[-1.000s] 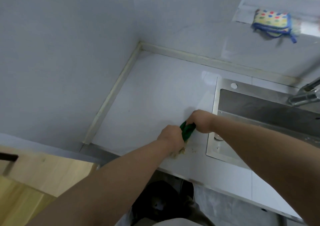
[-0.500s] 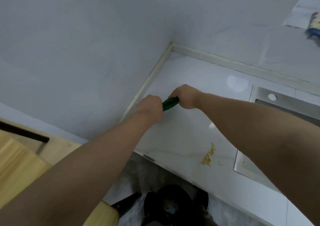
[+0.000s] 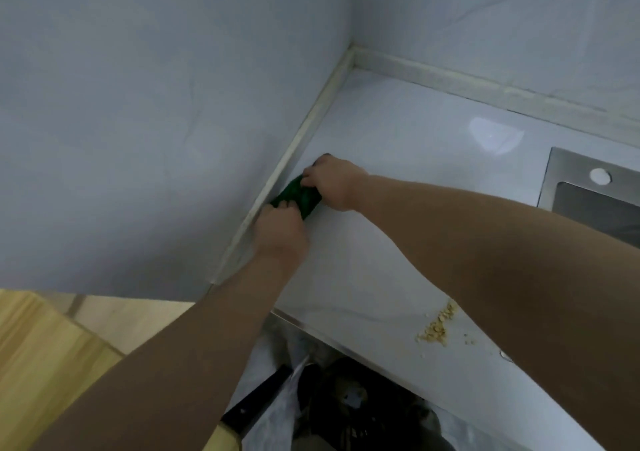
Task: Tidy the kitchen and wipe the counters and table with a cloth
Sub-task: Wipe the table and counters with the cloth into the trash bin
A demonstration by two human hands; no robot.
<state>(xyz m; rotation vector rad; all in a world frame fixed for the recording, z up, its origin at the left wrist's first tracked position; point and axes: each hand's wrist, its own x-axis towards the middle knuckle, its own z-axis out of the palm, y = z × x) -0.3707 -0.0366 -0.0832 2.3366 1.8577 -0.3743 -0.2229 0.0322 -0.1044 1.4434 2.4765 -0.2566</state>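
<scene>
A dark green, bunched-up cloth (image 3: 298, 197) is being held down on the glossy white counter (image 3: 398, 236), close against the cream-coloured sealing strip (image 3: 294, 146) that is running along the foot of the pale grey left wall (image 3: 156, 121). The cloth is being gripped from both ends. The left hand (image 3: 280, 232) is being kept on its near end, with the grip curled tight onto the fabric and the knuckles lying just beside the strip. The right hand (image 3: 334, 184) is being pressed on its far end, with the grip pinched shut on the green material.

Little room is being left on the wall side, since the cloth is almost touching the strip. Beyond the hands, a bare stretch of counter is lying open up to the corner where a second strip meets the back wall (image 3: 502, 28). To the right, open surface is being bounded by the rim of a brushed stainless-steel sink (image 3: 554, 173), well apart from the cloth.

Nearer the viewer, a small heap of yellowish crumbs (image 3: 437, 326) is lying close to the counter's front edge, partly beside the right forearm. Below that edge, a dark bin lined with a clear plastic bag (image 3: 346, 395) is standing on the floor. A light wooden surface (image 3: 45, 343) is showing at the lower left, under the left forearm.
</scene>
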